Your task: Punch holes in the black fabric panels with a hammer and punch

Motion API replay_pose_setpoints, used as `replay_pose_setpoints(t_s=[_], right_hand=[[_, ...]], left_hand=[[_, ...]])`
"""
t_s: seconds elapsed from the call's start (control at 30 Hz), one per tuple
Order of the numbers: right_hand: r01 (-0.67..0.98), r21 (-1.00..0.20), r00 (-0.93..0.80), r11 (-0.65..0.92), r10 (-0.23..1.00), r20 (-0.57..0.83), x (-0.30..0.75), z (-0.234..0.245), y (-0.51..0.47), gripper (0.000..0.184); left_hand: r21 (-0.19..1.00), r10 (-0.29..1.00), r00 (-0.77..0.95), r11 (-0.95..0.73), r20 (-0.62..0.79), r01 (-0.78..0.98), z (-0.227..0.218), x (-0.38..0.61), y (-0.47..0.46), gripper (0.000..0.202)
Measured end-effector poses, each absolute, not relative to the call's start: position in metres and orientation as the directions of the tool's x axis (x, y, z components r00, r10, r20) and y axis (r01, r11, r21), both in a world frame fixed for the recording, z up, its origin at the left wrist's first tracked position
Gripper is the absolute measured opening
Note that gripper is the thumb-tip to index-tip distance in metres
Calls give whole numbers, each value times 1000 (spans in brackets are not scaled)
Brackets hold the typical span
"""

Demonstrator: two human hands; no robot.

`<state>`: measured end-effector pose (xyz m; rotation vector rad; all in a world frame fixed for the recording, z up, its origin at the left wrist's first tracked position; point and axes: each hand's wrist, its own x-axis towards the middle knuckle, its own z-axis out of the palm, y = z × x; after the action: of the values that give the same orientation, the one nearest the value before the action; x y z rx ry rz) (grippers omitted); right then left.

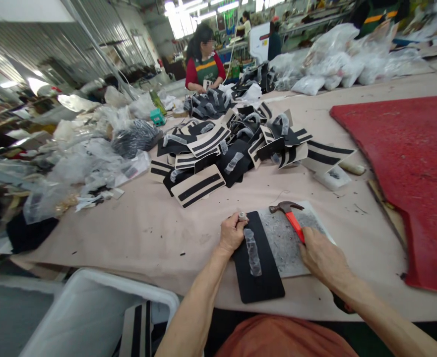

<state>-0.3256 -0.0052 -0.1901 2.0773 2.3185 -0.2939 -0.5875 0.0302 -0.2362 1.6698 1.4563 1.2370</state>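
My left hand (233,232) is closed around a short punch with a round, greyish end (242,216), held upright at the upper left corner of a black panel (268,282). Clear plastic wraps a strip (253,253) along the panel's middle. The panel partly overlaps a scuffed grey-white board (288,248). In my right hand (318,255) is a claw hammer (294,224) with a red-orange shaft, its head over the board, apart from the punch. The punch's lower end is hidden by my fingers.
Beyond my hands lies a heap of black and beige striped panels (199,186). A thick red sheet (407,163) covers the right side. Plastic bags (99,148) crowd the left edge. A white bin (102,282) stands below left. A co-worker (205,64) sits across the table.
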Motion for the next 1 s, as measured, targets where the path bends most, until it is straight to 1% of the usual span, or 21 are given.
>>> replay_pose_setpoints(t_s=[0.07, 0.17, 0.2, 0.23, 0.3, 0.33, 0.4, 0.47, 0.53, 0.57, 0.6, 0.63, 0.67, 0.7, 0.73, 0.77, 0.83, 0.87, 0.9, 0.93, 1.0], right_hand=[[982, -188, -50, 10, 976, -211, -316, -193, -7, 16], [972, -230, -6, -40, 980, -198, -312, -195, -7, 12], [963, -266, -3, -52, 979, -203, -311, -193, -6, 8], [929, -359, 1, -94, 968, -251, -310, -192, -6, 5], [755, -601, -38, -261, 898, -438, -307, -186, -5, 10], [632, -681, -82, -369, 843, -532, -306, -181, -5, 11], [414, -726, -158, -549, 742, -651, -309, -168, -7, 11], [308, -731, -145, -610, 729, -669, -318, -149, -8, 17], [281, -793, -89, -540, 809, -582, -333, -126, -9, 29], [329, -840, -60, -432, 878, -475, -341, -115, -8, 35], [403, -870, -31, -284, 946, -323, -348, -106, -6, 39], [494, -861, -17, -123, 988, -151, -354, -100, -4, 41], [594, -804, -25, 22, 1000, 9, -359, -98, -2, 42], [692, -709, -64, 137, 990, 129, -361, -100, 0, 41], [780, -588, -128, 214, 974, 185, -361, -104, 1, 39], [845, -463, -212, 269, 962, 172, -360, -109, 3, 36], [888, -273, -378, 370, 925, 22, -356, -117, 5, 29], [886, -225, -425, 406, 905, -40, -353, -116, 6, 28], [881, -208, -446, 426, 893, -56, -352, -109, 8, 28], [877, -214, -444, 431, 896, -13, -353, -99, 9, 30], [872, -283, -351, 399, 913, 207, -358, -72, 10, 34]], left_hand=[[856, 955, -5, -262, 295, 446, -239, -587, 29, 17], [833, 943, 11, -300, 334, 466, -241, -586, 27, 18], [832, 942, 9, -302, 337, 466, -242, -586, 27, 18], [833, 941, 4, -301, 338, 465, -242, -586, 27, 18], [835, 940, -4, -300, 340, 462, -243, -585, 28, 19], [835, 939, -7, -301, 343, 460, -244, -585, 28, 20], [832, 937, -12, -304, 349, 464, -245, -584, 29, 21], [825, 936, -15, -301, 350, 479, -246, -584, 30, 21], [816, 938, -13, -296, 348, 496, -247, -584, 30, 20], [812, 938, -10, -294, 346, 505, -247, -584, 30, 20], [807, 938, -7, -293, 345, 513, -247, -584, 30, 19], [803, 938, -4, -295, 347, 518, -248, -584, 30, 19], [800, 937, 0, -298, 349, 521, -248, -584, 30, 18], [797, 936, 1, -300, 352, 524, -248, -584, 30, 18], [796, 936, -4, -298, 353, 527, -248, -585, 30, 17], [796, 936, -12, -291, 351, 530, -248, -585, 30, 16], [796, 939, -33, -270, 342, 542, -249, -586, 29, 15], [797, 941, -40, -261, 335, 544, -249, -586, 29, 15], [801, 943, -43, -256, 331, 541, -249, -587, 29, 15], [806, 944, -40, -258, 329, 532, -250, -587, 29, 15], [815, 943, -23, -276, 333, 509, -251, -587, 29, 16]])
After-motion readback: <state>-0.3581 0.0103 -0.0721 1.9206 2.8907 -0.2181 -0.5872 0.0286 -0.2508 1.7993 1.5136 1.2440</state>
